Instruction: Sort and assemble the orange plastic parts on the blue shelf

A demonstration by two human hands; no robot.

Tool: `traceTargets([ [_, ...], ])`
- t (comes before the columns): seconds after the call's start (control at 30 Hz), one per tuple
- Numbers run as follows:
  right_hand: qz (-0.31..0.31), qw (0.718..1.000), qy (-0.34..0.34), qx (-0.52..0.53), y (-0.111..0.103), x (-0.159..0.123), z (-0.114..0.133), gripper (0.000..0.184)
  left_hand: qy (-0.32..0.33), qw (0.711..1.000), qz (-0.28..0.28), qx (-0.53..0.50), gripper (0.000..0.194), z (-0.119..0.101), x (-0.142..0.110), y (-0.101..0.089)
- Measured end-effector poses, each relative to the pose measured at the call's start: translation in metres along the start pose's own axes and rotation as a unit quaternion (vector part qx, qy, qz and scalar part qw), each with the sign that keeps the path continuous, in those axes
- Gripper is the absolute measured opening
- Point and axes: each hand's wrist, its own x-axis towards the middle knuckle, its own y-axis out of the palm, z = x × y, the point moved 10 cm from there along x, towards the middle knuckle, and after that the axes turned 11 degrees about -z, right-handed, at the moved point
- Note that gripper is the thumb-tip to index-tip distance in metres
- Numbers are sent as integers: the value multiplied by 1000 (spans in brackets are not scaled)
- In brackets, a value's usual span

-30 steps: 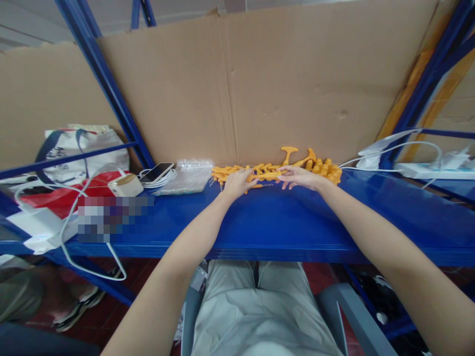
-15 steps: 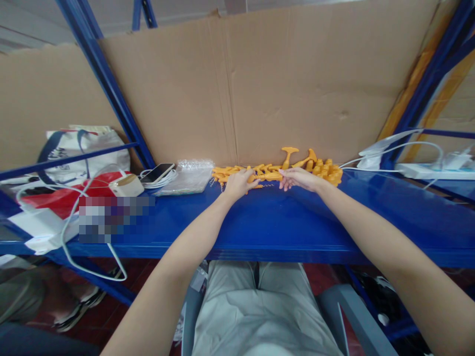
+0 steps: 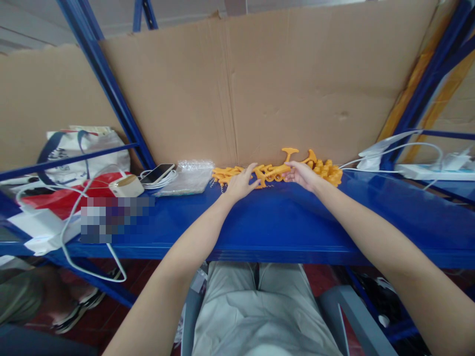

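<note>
One orange handle [image 3: 273, 171] is pinched in our right hand [image 3: 302, 175]; our left hand [image 3: 240, 185] (pretty spread out) hangs open beside it.

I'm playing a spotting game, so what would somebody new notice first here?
Probably the bright orange plastic pieces, heaped along the back of the blue shelf, with the left hand and right hand among them. Then the big brown cardboard behind, and the red bag at the far left.

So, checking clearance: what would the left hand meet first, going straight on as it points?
The left hand would probably meet the orange plastic pieces first, with the cardboard panel behind them, though depth is unclear.
</note>
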Motion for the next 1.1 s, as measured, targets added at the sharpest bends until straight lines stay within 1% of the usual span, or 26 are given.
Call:
traceTargets([
  [0.07, -47, 998, -46, -11, -14, 10, 5, 11, 12, 1000, 19, -1, 53, 1, -1, 6],
  [0.1, -70, 994, -77, -32, -21, 14, 8, 11, 20, 999, 33, 2, 49, 2, -1, 10],
  [0.13, -95, 987, -113, -65, -29, 17, 12, 15, 26, 998, 48, 6, 45, 3, -2, 15],
  [0.17, -122, 974, -155, -115, -35, 18, 16, 20, 30, 997, 65, 11, 42, 5, -2, 19],
  [0.2, -148, 952, -200, -179, -40, 18, 22, 26, 31, 996, 81, 17, 41, 7, -3, 23],
  [0.23, -173, 919, -247, -255, -43, 15, 28, 30, 30, 995, 95, 23, 41, 9, -4, 26],
  [0.3, -198, 828, -322, -413, -41, 8, 35, 36, 25, 992, 117, 32, 45, 13, -6, 31],
  [0.33, -199, 781, -345, -481, -37, 5, 36, 36, 23, 991, 124, 35, 47, 14, -7, 33],
  [0.37, -194, 741, -356, -536, -33, 4, 34, 37, 23, 991, 130, 38, 48, 14, -8, 34],
  [0.4, -188, 708, -361, -577, -30, 3, 32, 36, 23, 990, 134, 41, 49, 15, -8, 35],
  [0.43, -180, 685, -362, -606, -28, 2, 30, 36, 24, 989, 138, 45, 50, 14, -9, 35],
  [0.5, -163, 658, -359, -642, -24, 3, 25, 35, 26, 988, 143, 49, 49, 14, -9, 36],
  [0.63, -124, 641, -349, -672, -15, 6, 15, 34, 31, 988, 142, 48, 46, 14, -9, 37],
  [0.8, -85, 635, -358, -679, -4, 5, 7, 38, 35, 990, 135, 36, 44, 15, -8, 38],
  [0.9, -90, 639, -354, -677, -5, 6, 7, 41, 35, 990, 133, 35, 42, 17, -8, 40],
  [1.1, -128, 662, -322, -665, -21, 11, 12, 47, 37, 990, 133, 32, 41, 15, -8, 39],
])
